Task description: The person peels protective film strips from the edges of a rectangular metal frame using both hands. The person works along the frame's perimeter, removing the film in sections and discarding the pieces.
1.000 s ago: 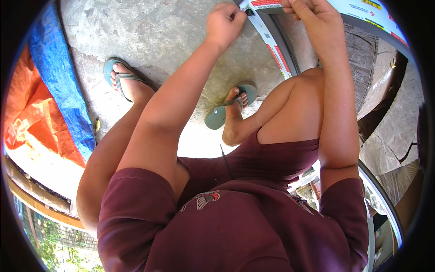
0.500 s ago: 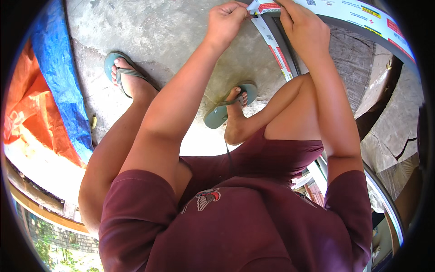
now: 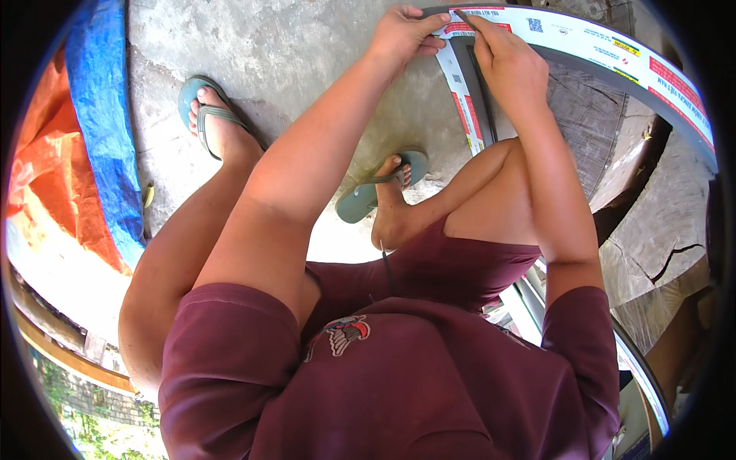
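A grey frame [image 3: 590,65] lies across the top right, its face covered with white film printed in red and yellow. A second bar [image 3: 466,107] runs down from its corner toward my knee. My left hand [image 3: 408,40] is closed at that corner, thumb and fingers pinched against the film's edge. Above the same corner, my right hand [image 3: 510,69] is closed around a thin dark piece [image 3: 464,19], whose tip touches the film. Its kind is too small to tell.
Cracked wooden slabs [image 3: 663,230] stand under and beside the frame at right. A blue and orange tarp [image 3: 103,138] lies at left on the concrete floor [image 3: 307,54]. My sandalled feet rest on the floor, and a long bar [image 3: 648,379] shows behind my right arm.
Both hands have shifted slightly at the corner. My left fingers have opened out from a tight fist into a pinch, and the thin dark piece now shows in my right hand.
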The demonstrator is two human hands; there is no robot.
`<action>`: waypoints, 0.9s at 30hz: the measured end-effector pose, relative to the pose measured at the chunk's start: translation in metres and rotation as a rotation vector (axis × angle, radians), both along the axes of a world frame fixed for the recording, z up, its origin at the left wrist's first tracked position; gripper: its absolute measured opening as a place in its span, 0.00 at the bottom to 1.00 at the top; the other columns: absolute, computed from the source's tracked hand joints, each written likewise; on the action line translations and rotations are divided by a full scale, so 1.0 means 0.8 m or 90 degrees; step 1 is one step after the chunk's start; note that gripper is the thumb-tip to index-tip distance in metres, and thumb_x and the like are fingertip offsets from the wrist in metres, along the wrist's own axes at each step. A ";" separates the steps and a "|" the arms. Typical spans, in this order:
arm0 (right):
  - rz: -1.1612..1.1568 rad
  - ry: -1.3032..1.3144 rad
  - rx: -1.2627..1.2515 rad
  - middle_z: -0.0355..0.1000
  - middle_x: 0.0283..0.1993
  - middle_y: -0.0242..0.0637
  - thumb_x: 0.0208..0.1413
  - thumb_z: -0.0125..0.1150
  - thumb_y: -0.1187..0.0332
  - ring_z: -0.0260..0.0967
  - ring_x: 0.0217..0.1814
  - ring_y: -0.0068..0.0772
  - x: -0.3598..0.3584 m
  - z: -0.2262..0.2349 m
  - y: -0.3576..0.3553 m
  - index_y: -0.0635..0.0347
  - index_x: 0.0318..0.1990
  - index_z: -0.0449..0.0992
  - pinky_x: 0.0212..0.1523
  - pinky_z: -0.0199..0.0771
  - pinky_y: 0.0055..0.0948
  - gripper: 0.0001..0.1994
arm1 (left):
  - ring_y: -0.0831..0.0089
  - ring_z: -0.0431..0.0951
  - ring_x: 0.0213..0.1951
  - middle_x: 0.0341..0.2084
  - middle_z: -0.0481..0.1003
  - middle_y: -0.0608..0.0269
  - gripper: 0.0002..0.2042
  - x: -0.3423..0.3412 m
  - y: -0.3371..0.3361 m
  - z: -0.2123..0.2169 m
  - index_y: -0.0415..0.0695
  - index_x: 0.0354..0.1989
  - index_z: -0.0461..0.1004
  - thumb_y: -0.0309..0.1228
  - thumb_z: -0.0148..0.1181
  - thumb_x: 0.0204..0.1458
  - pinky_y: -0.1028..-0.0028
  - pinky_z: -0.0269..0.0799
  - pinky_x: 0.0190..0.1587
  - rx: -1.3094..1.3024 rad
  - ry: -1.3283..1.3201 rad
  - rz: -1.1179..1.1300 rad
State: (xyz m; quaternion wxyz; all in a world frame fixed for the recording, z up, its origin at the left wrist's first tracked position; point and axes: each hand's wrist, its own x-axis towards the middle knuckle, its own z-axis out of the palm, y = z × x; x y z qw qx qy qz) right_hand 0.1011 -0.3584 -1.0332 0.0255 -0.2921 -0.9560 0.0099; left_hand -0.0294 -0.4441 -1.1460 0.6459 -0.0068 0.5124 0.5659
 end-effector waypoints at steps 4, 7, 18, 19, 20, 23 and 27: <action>0.012 -0.001 0.002 0.81 0.35 0.29 0.60 0.63 0.65 0.80 0.34 0.38 0.003 -0.011 0.002 0.41 0.52 0.81 0.32 0.80 0.37 0.13 | 0.75 0.81 0.35 0.32 0.80 0.63 0.19 0.001 0.007 -0.020 0.37 0.45 0.78 0.42 0.68 0.59 0.73 0.79 0.40 0.041 0.120 -0.116; 0.003 -0.012 0.006 0.81 0.35 0.28 0.59 0.63 0.66 0.80 0.34 0.38 0.001 -0.013 0.003 0.42 0.53 0.80 0.32 0.80 0.38 0.14 | 0.75 0.80 0.34 0.33 0.81 0.63 0.17 -0.001 0.012 -0.028 0.40 0.44 0.81 0.43 0.67 0.58 0.71 0.77 0.41 0.023 0.265 -0.181; -0.005 -0.025 -0.053 0.82 0.41 0.32 0.62 0.61 0.65 0.80 0.38 0.41 -0.007 -0.021 0.003 0.43 0.55 0.79 0.36 0.81 0.41 0.14 | 0.68 0.78 0.25 0.20 0.79 0.55 0.14 0.001 0.019 -0.053 0.38 0.26 0.80 0.36 0.58 0.56 0.62 0.73 0.34 0.069 0.329 -0.150; -0.007 -0.036 -0.060 0.82 0.42 0.31 0.62 0.61 0.65 0.81 0.39 0.41 -0.007 -0.021 0.002 0.43 0.54 0.79 0.37 0.81 0.41 0.14 | 0.68 0.77 0.25 0.20 0.79 0.56 0.14 -0.001 0.019 -0.056 0.38 0.26 0.80 0.36 0.58 0.56 0.63 0.73 0.34 0.079 0.333 -0.153; -0.010 -0.047 -0.068 0.82 0.42 0.31 0.62 0.61 0.65 0.81 0.39 0.41 -0.008 -0.022 0.001 0.43 0.54 0.80 0.37 0.82 0.41 0.14 | 0.68 0.77 0.25 0.20 0.79 0.56 0.14 -0.002 0.019 -0.059 0.38 0.25 0.80 0.36 0.58 0.56 0.63 0.73 0.34 0.088 0.336 -0.157; 0.005 -0.050 -0.050 0.82 0.43 0.31 0.61 0.61 0.64 0.81 0.39 0.41 -0.006 -0.024 0.002 0.42 0.54 0.80 0.37 0.82 0.40 0.14 | 0.69 0.76 0.24 0.19 0.78 0.57 0.14 -0.004 0.021 -0.061 0.39 0.25 0.80 0.36 0.59 0.56 0.63 0.73 0.33 0.106 0.324 -0.170; -0.022 -0.058 -0.052 0.82 0.44 0.31 0.61 0.60 0.64 0.81 0.40 0.41 -0.004 -0.025 0.002 0.42 0.54 0.80 0.39 0.82 0.41 0.14 | 0.70 0.75 0.23 0.18 0.77 0.59 0.14 -0.009 0.023 -0.056 0.40 0.24 0.80 0.37 0.59 0.56 0.64 0.72 0.32 0.097 0.324 -0.222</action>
